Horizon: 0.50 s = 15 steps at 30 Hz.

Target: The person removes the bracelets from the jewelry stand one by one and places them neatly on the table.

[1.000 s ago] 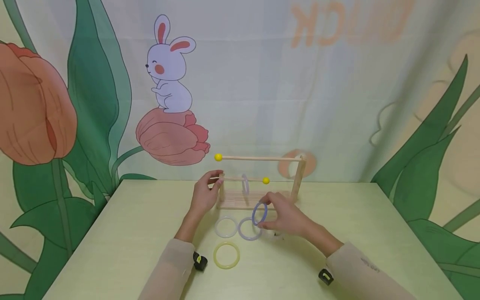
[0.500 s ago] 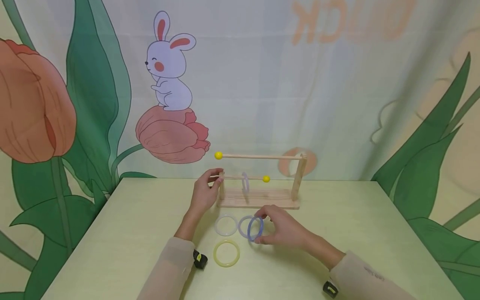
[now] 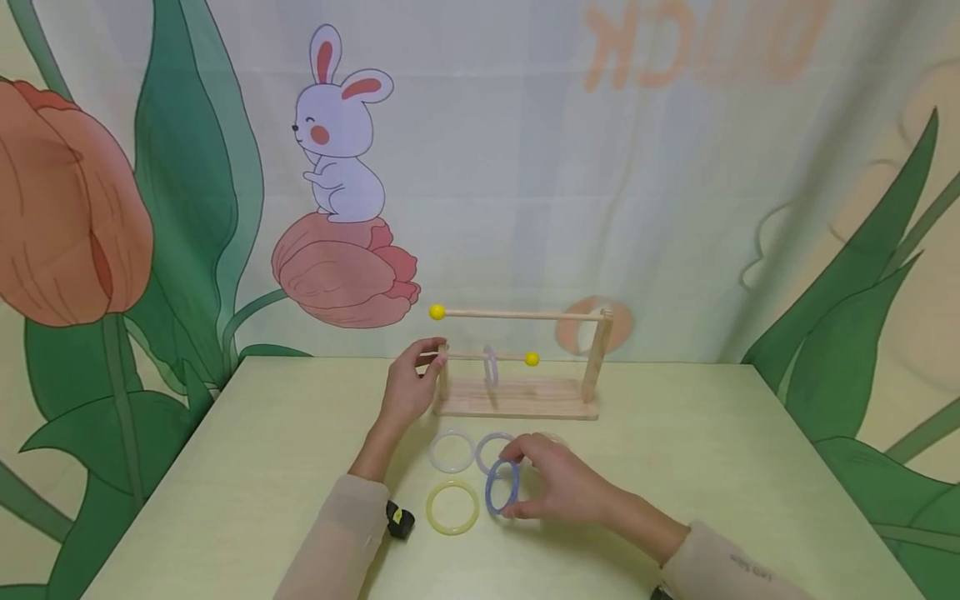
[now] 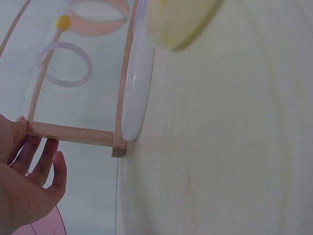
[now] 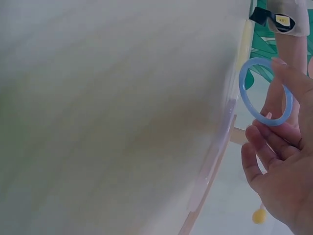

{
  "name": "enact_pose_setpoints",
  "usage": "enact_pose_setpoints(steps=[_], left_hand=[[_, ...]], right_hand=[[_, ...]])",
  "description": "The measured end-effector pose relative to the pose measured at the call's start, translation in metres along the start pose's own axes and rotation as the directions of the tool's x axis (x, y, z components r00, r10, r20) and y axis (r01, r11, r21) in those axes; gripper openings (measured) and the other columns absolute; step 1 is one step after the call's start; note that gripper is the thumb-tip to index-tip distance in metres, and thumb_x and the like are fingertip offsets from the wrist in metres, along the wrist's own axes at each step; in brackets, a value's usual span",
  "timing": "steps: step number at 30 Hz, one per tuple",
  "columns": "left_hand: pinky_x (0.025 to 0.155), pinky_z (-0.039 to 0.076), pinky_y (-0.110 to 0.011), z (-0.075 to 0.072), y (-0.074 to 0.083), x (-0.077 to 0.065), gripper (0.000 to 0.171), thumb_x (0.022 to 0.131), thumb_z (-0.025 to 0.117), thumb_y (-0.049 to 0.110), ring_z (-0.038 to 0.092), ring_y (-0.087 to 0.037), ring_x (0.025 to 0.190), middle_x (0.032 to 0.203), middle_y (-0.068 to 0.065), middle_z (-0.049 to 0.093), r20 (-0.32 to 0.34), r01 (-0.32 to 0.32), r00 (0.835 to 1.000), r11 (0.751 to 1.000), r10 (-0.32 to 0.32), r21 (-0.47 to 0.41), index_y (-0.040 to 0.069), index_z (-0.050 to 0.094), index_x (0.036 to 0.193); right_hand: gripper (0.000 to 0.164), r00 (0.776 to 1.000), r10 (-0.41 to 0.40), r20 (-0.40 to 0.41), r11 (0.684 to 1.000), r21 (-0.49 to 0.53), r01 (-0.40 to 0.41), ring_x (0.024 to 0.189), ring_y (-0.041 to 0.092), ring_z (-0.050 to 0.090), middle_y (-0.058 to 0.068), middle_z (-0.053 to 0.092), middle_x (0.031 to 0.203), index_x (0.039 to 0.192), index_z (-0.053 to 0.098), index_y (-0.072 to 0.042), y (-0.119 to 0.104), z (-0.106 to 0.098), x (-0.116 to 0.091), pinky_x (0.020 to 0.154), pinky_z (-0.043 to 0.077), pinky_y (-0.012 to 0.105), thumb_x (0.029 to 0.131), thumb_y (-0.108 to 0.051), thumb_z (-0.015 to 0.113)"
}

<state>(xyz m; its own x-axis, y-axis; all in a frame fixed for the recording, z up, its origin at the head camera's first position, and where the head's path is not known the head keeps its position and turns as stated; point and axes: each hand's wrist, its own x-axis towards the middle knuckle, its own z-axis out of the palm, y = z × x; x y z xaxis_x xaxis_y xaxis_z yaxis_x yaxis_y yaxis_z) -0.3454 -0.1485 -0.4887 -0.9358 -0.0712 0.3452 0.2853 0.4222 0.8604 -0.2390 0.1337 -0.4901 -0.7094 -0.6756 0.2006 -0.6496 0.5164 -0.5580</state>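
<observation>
My left hand grips the top of the short left post of a wooden stand. On that post's rod, which ends in a yellow ball, hangs a pale purple ring. My right hand pinches a blue ring between thumb and fingers, holding it upright low over the table. Flat on the table beside it lie a yellow ring, a whitish ring and a lavender ring, the last partly covered by the right hand and blue ring.
A higher rod with a yellow ball runs left from the stand's tall right post. Another pale ring shows just behind the right hand. A printed curtain hangs behind the table.
My right hand has brought the blue ring down and toward me, from in front of the stand to beside the yellow ring. The left hand has stayed on the post.
</observation>
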Motion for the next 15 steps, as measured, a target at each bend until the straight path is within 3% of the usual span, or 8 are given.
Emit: enact_pose_setpoints(steps=[7, 15], left_hand=[[0.098, 0.059, -0.049, 0.001, 0.0, -0.0002, 0.031, 0.108, 0.065, 0.021, 0.067, -0.031, 0.124, 0.137, -0.008, 0.067, 0.004, -0.002, 1.0, 1.0, 0.002, 0.001, 0.014, 0.067, 0.138], [0.099, 0.059, -0.049, -0.0004, 0.0025, 0.0001, 0.031, 0.107, 0.066, 0.021, 0.067, -0.031, 0.124, 0.137, -0.008, 0.068, 0.0, 0.006, 1.0, 1.0, -0.006, 0.002, 0.015, 0.068, 0.137]], right_hand=[[0.068, 1.0, -0.01, 0.01, 1.0, -0.017, 0.011, 0.117, 0.013, 0.058, 0.001, 0.067, 0.127, 0.129, 0.061, -0.012, 0.0007, 0.0061, -0.003, 0.104, 0.052, 0.039, 0.078, -0.04, 0.096], [0.069, 0.999, -0.015, 0.038, 0.999, -0.048, 0.017, 0.119, 0.016, 0.057, 0.0, 0.064, 0.127, 0.132, 0.06, -0.013, 0.005, 0.0057, -0.0038, 0.104, 0.051, 0.04, 0.078, -0.038, 0.096]])
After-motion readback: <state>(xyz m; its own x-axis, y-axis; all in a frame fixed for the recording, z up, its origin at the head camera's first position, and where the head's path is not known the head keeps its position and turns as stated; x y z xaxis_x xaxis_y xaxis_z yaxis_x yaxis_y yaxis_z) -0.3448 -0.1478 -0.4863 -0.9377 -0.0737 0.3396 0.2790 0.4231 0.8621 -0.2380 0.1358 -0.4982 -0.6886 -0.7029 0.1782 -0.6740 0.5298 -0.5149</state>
